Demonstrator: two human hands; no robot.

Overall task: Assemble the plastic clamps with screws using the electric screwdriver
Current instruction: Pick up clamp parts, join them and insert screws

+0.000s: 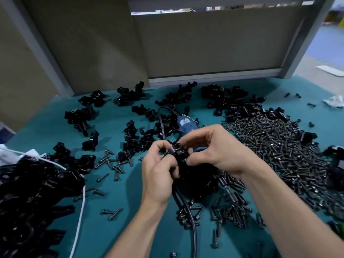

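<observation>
Over the teal mat, I see left hand and right hand pinching one black clamp, blue electric screwdriver lying nearest, under the right.

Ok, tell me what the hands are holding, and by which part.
Both hold one black clamp: the left hand pinches its left end, the right hand its right end.
</observation>
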